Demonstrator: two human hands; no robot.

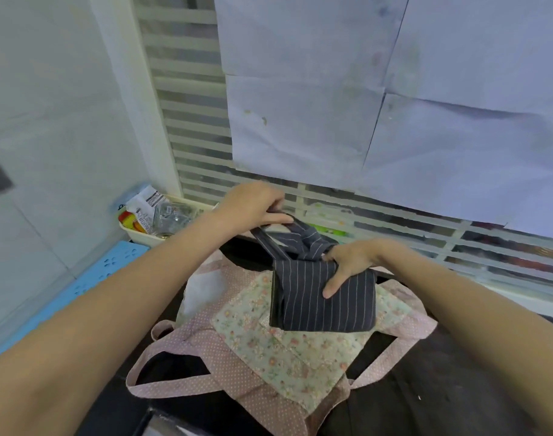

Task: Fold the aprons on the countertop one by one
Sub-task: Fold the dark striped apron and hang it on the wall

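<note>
Left hand (253, 204) pinching the strap (295, 221) of the dark striped apron (325, 297), lifted toward the far side; right hand (350, 262) with fingers spread fairly straight, pressing flat on top of the same apron. Already folded to a compact rectangle, apparently, with only straps left to tuck or wrap; nearly finished, by the look of it. Resting on the pink floral apron (278, 347), spread open and unfolded across the dark countertop (426, 388), straps trailing loose; so at least one full fold yet to come. Farther left, a cream basket (133, 236) of packets and a blue mat (89, 281). No other aprons discernible.
</note>
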